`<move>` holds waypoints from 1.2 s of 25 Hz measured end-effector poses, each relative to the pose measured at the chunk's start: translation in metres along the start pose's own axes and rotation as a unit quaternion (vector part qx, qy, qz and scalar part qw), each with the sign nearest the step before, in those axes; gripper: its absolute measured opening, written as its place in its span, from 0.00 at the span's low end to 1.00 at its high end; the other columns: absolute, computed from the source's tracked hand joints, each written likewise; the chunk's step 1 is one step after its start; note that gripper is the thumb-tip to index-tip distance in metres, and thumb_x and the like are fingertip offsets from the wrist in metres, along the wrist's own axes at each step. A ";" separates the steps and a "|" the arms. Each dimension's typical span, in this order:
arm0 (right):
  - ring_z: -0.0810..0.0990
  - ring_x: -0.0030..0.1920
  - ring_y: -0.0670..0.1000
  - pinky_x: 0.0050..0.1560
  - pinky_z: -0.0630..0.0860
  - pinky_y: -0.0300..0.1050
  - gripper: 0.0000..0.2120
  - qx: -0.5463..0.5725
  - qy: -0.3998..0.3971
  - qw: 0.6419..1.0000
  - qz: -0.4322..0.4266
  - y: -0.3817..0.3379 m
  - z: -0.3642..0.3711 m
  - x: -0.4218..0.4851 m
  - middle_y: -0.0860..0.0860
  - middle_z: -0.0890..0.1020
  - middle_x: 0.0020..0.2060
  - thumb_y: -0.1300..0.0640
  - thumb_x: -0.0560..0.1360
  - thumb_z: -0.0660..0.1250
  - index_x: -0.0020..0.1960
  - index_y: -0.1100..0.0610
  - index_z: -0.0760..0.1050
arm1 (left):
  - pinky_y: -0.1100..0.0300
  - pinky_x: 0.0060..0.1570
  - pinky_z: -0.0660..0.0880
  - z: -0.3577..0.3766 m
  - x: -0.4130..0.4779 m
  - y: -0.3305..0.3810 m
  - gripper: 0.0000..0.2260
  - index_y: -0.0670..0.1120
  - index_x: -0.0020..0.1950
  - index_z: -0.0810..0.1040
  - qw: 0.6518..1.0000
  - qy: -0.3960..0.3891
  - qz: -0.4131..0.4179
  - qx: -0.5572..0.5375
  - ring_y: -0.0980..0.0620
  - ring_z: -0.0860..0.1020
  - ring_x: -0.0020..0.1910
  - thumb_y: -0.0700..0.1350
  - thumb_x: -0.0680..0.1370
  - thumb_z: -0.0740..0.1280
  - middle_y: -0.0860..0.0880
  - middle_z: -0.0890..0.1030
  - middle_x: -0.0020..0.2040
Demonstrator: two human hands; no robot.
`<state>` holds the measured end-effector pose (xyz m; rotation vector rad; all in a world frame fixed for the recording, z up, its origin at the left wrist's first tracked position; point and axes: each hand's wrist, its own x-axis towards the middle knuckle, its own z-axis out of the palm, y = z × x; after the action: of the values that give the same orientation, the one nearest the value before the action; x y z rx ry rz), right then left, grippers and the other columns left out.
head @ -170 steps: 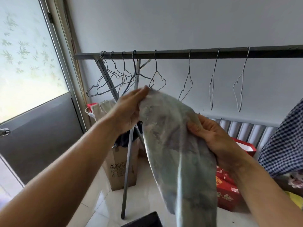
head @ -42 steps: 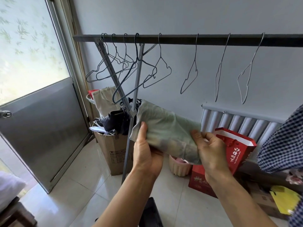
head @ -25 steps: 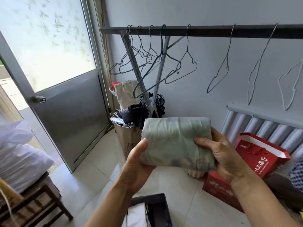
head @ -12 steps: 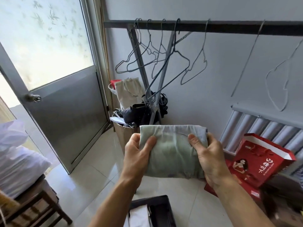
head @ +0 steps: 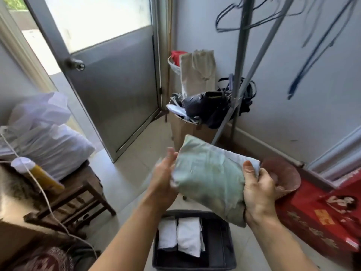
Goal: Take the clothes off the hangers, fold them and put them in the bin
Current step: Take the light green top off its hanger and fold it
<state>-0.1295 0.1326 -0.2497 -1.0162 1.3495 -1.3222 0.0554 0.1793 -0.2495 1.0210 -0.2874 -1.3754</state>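
Black bin (head: pixel 221 243) holds white clothes (head: pixel 188 237); right hand (head: pixel 257 192) grips green garment (head: pixel 209 178), left hand (head: pixel 163 180) touching

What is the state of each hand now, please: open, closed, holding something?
Left hand: open, straight fingers against the folded green garment, though blurred.
Right hand: closed, gripping the garment's right end.

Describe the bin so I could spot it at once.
Find the grey door and follow the pale floor toward the person. Straight below the folded green cloth stands the bin. It is black with white folded clothes inside, unlike the brown carton by the rack.
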 end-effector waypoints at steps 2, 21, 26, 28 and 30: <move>0.82 0.46 0.55 0.50 0.80 0.54 0.08 0.026 0.020 0.999 0.042 0.031 0.022 0.007 0.54 0.82 0.44 0.50 0.79 0.66 0.45 0.54 0.74 | 0.49 0.60 0.77 -0.028 0.010 -0.013 0.38 0.38 0.69 0.73 0.974 -0.028 -0.067 -0.214 0.42 0.77 0.62 0.68 0.73 0.60 0.38 0.76 0.67; 0.82 0.57 0.60 0.49 0.81 0.50 0.37 0.075 -0.413 0.799 0.431 0.323 0.045 0.092 0.62 0.82 0.58 0.47 0.52 0.85 0.57 0.61 0.83 | 0.54 0.57 0.79 -0.207 0.176 -0.184 0.14 0.43 0.60 0.79 0.975 -0.034 -0.199 0.092 0.46 0.82 0.57 0.45 0.75 0.71 0.43 0.83 0.58; 0.81 0.57 0.65 0.59 0.77 0.62 0.27 0.051 -0.328 0.812 0.481 0.411 0.023 0.087 0.65 0.81 0.58 0.61 0.63 0.80 0.60 0.65 0.79 | 0.50 0.59 0.78 -0.243 0.200 -0.280 0.21 0.42 0.61 0.78 0.963 0.065 -0.231 0.120 0.45 0.83 0.55 0.52 0.72 0.72 0.43 0.85 0.54; 0.83 0.53 0.65 0.58 0.77 0.62 0.22 -0.009 -0.248 0.844 0.476 0.451 0.007 0.079 0.66 0.83 0.53 0.62 0.68 0.73 0.60 0.68 0.78 | 0.50 0.56 0.80 -0.263 0.198 -0.327 0.22 0.42 0.60 0.79 0.950 0.086 -0.264 0.142 0.45 0.84 0.52 0.51 0.71 0.76 0.43 0.85 0.52; 0.84 0.49 0.65 0.57 0.78 0.59 0.21 -0.055 -0.202 0.856 0.473 0.486 -0.009 0.072 0.66 0.84 0.49 0.61 0.66 0.71 0.57 0.69 0.78 | 0.55 0.48 0.81 -0.285 0.192 -0.372 0.19 0.42 0.57 0.79 0.937 0.079 -0.300 0.161 0.48 0.84 0.48 0.45 0.69 0.78 0.44 0.85 0.50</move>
<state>-0.1246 0.0967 -0.7402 -0.5031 1.3152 -0.2680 0.0532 0.1788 -0.7560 1.5714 -0.0765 -1.8151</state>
